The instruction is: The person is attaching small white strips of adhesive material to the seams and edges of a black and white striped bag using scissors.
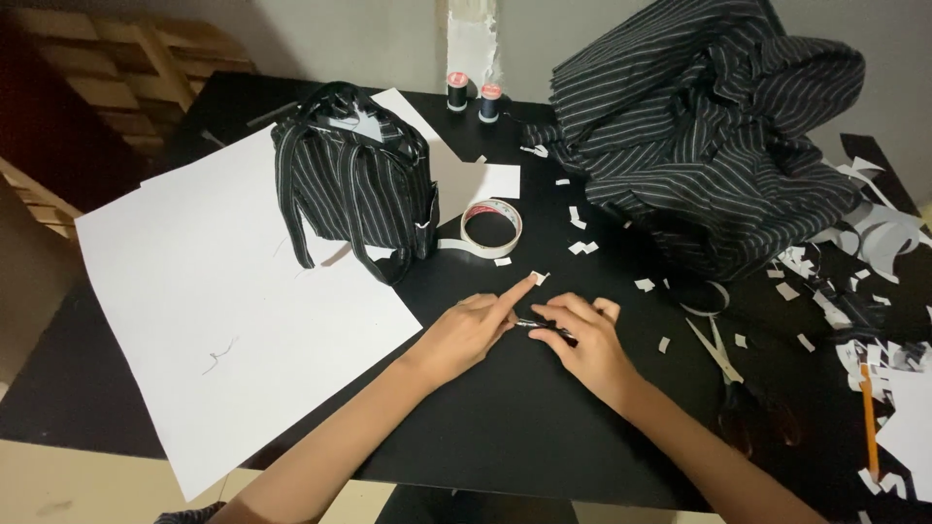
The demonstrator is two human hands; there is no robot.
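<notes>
Black, thin strip sits pinched in the right hand, so the left hand, forefinger out bearing a tape bit, should press it down squarely.

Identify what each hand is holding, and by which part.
Right hand pinches a small dark strip at its right end; left hand carries a tape piece on its fingertip.

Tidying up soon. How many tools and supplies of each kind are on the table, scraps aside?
Thread spools: 2
Tape roll: 1
Scissors: 1
Pencil: 1
Striped bag: 1
Total: 6
</notes>
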